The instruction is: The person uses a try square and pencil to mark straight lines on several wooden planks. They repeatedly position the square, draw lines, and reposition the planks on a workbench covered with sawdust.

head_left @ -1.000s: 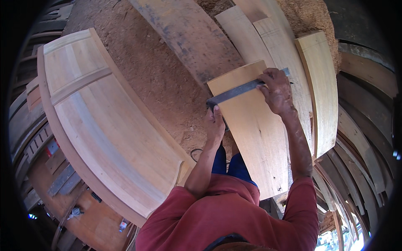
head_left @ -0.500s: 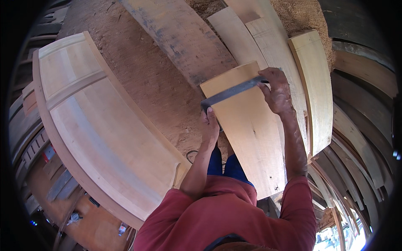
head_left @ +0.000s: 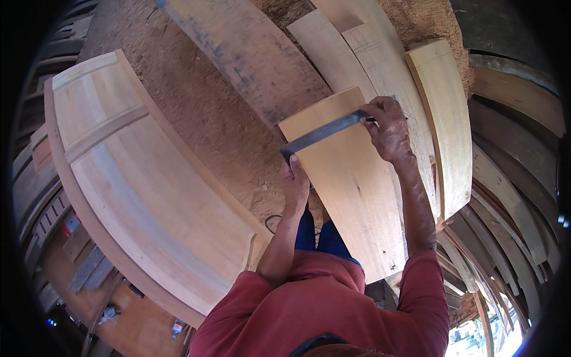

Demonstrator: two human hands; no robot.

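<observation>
A dark metal try square point(head_left: 324, 132) lies slantwise across a pale wooden board point(head_left: 357, 184) near the board's far end. My left hand point(head_left: 295, 177) grips the square's thick end at the board's left edge, thumb on top. At the far side of the blade, my right hand point(head_left: 388, 128) is closed in a pinch. A small dark bit shows between its thumb and forefinger. Whether that is a separate thin tool or part of the square, I cannot tell.
On the left lies a large framed wooden panel point(head_left: 148, 178). Several planks surround the board, among them a thick pale one point(head_left: 443, 119) on the right and a stained, worn one point(head_left: 250, 53) ahead. Sawdust covers the brown ground point(head_left: 196, 89). Stacked timber point(head_left: 511, 154) lines the right rim.
Both hands, the square and the board appear slightly further left, as do the planks around them, so the view has shifted a little. The grip on the square looks the same.
</observation>
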